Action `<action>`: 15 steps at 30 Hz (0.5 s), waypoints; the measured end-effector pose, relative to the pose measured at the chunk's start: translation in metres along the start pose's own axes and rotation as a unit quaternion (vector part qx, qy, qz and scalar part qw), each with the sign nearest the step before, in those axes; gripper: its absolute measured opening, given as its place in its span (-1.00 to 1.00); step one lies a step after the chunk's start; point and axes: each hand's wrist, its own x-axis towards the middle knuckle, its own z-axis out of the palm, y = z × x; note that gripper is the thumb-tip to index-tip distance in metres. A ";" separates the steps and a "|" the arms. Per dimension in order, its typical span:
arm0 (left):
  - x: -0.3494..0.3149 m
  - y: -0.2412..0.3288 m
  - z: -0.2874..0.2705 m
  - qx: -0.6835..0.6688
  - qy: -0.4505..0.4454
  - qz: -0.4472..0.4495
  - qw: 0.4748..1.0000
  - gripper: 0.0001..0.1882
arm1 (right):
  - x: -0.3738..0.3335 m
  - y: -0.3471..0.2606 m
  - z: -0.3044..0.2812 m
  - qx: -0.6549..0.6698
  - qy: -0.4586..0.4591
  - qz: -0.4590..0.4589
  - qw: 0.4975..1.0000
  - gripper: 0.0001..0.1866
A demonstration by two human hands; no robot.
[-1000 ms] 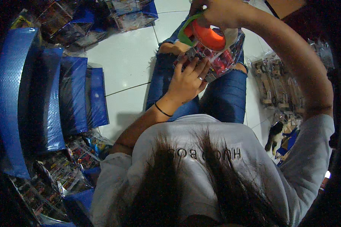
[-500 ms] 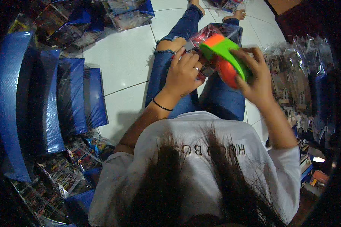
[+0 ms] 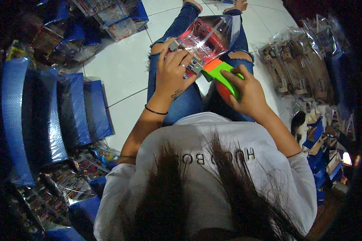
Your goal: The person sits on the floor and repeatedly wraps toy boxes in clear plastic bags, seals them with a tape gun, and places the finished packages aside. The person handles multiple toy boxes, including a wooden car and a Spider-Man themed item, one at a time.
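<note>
A clear plastic-wrapped package (image 3: 211,38) with red and grey contents lies across my legs. My left hand (image 3: 172,74) grips its near left side, fingers spread over the edge and the thumb toward me. My right hand (image 3: 249,92) is closed round a bright green and orange tape dispenser (image 3: 224,75). Its orange end touches or nearly touches the package's near edge, close to the left fingertips. A rounded red-orange part shows under the green body, partly hidden by my right hand.
Blue-backed packs (image 3: 74,108) stand in a row on the left, with wrapped goods (image 3: 72,180) below them. Clear-bagged brown items (image 3: 295,64) stand at the right, above blue and tan pieces (image 3: 326,148). More wrapped packs (image 3: 116,18) lie far left on the white tiled floor (image 3: 126,76).
The tape dispenser has come down and left onto the package's near edge. The package now lies flatter, with more of its red front showing. The whole view has shifted slightly.
</note>
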 end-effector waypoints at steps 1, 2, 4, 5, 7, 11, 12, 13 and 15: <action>0.004 -0.001 -0.003 0.004 0.000 0.003 1.000 -0.35 | 0.005 -0.008 -0.003 -0.020 -0.048 0.016 0.999 -0.39; 0.009 -0.001 -0.005 0.007 0.021 0.042 0.999 -0.37 | 0.008 -0.017 -0.006 -0.058 -0.100 0.052 0.992 -0.37; 0.022 -0.008 -0.009 0.011 0.011 -0.015 1.000 -0.38 | 0.004 -0.027 0.003 -0.091 -0.238 0.047 0.966 -0.49; 0.028 -0.012 -0.010 0.009 0.047 -0.048 0.998 -0.38 | 0.003 -0.023 -0.002 -0.039 -0.157 0.030 0.986 -0.50; 0.032 -0.016 -0.011 -0.001 0.062 -0.055 0.997 -0.33 | -0.011 -0.001 -0.007 0.072 -0.041 0.034 0.996 -0.50; 0.026 -0.004 0.000 0.186 0.014 0.135 0.973 -0.37 | -0.061 0.128 0.024 0.198 0.307 0.108 0.924 -0.44; 0.023 0.001 0.003 0.260 -0.056 0.179 0.947 -0.41 | -0.078 0.161 0.041 0.129 0.349 0.148 0.916 -0.40; 0.019 0.012 0.010 0.354 -0.125 0.186 0.908 -0.46 | -0.092 0.189 0.063 0.096 0.386 0.192 0.897 -0.40; 0.011 0.025 0.016 0.525 -0.148 0.282 0.789 -0.47 | -0.111 0.228 0.109 0.192 0.391 0.375 0.818 -0.46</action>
